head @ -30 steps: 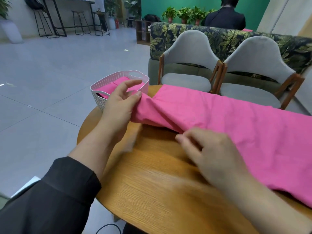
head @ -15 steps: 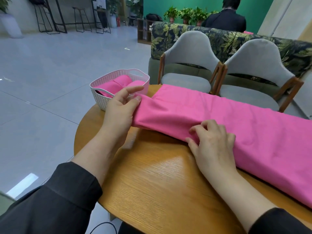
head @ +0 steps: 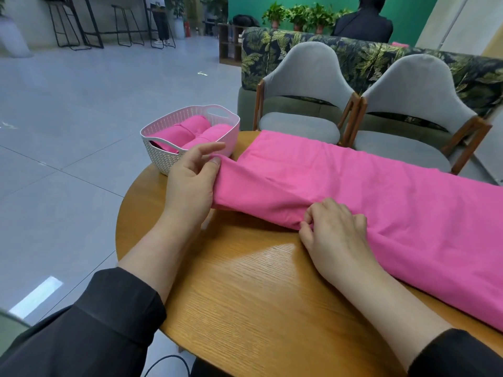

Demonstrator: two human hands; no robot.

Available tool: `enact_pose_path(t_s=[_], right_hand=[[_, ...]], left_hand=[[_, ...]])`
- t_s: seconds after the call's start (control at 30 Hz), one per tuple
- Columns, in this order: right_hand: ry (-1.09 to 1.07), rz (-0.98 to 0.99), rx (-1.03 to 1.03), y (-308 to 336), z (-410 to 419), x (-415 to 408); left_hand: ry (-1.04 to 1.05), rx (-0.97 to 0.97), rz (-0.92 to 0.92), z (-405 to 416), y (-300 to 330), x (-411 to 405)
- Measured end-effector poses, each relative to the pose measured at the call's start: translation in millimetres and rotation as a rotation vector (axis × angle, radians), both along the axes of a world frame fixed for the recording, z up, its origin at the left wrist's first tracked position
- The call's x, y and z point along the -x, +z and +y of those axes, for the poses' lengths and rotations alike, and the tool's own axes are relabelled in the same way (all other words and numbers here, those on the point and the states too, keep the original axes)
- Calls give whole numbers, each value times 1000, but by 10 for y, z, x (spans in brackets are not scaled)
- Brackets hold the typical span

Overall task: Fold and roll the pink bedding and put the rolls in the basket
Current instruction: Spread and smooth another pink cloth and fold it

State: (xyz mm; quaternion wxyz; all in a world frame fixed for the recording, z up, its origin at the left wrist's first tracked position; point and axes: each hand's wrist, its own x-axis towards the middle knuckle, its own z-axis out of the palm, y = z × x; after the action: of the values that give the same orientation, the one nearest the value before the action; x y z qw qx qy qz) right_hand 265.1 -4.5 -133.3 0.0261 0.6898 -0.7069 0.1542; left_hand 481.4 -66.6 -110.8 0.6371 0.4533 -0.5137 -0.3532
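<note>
A long folded strip of pink bedding (head: 367,191) lies across the round wooden table (head: 258,295), running from the left end out past the right edge of view. My left hand (head: 190,183) pinches the strip's left end between thumb and fingers. My right hand (head: 332,229) grips the strip's near folded edge with curled fingers. A white woven plastic basket (head: 163,156) stands at the table's far left edge, just behind my left hand. Two pink rolls (head: 190,129) lie inside it.
Two grey chairs (head: 304,85) with wooden frames stand close behind the table. A leaf-patterned sofa (head: 353,55) is behind them, with a seated person (head: 362,25) in black beyond. Grey tiled floor (head: 81,104) spreads to the left.
My right hand has moved onto the near folded edge and curled its fingers on it. My left hand keeps hold of the left end. The view has tilted slightly.
</note>
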Motion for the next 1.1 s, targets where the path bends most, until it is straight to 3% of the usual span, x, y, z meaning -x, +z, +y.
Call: enact_pose_path(t_s=[0.17,0.27,0.4,0.5,0.53,0.6,0.7,0.77,0.97,1.1], right_hand=[[109,12,237,97,443,74],[230,86,204,-23,651,65],[324,93,112,-228,717,49],[366,52,104,-277,763,8],[371,33,112,-268,774,4],[350,-32,138,-214,805,39],[332,-61,179,-135,904,205],[309,-41,161,-139,994,379],[159,10,139,-241,1184,923],[-7,13,185,-214,1264,1204]], left_hand=[[168,-1,-58,-30,-64,-82],[191,-46,-117,-1,-152,-133],[226,-114,-417,52,-248,-185],[374,192,-682,185,-256,-178],[321,321,-709,227,-231,-172],[-49,429,-760,325,-184,-155],[-547,289,-1054,378,-282,-140],[-583,225,-1202,380,-390,-158],[-460,244,-1311,408,-314,-98],[-506,361,-1115,649,-229,392]])
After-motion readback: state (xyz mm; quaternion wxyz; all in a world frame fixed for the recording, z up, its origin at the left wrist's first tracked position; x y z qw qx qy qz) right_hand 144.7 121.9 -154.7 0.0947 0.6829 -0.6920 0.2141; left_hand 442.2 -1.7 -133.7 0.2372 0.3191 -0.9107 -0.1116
